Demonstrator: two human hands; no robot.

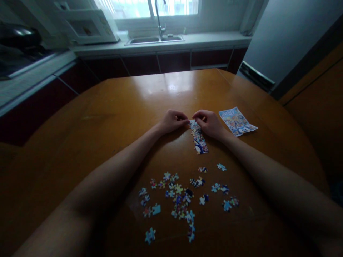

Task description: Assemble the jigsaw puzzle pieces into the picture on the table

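Observation:
A narrow strip of joined jigsaw puzzle pieces [198, 138] lies on the wooden table, running from between my hands toward me. At its far left corner, my left hand [174, 120] has thumb and fingertips pinched together; whatever sits between them is too small to make out. My right hand [207, 122] rests at the far right corner of the strip, its fingers curled and touching the top edge. Many loose puzzle pieces [178, 189] are scattered nearer to me, some in small clumps. To the right of my right hand lies a creased picture sheet [237, 121].
The round-ended wooden table [112, 107] fills the foreground. Beyond it stand a counter with a sink [144, 40] and faucet, a white microwave [85, 28] and dark red cabinets. A fridge [281, 39] is at the right, a stove with a dark pan [20, 35] at the left.

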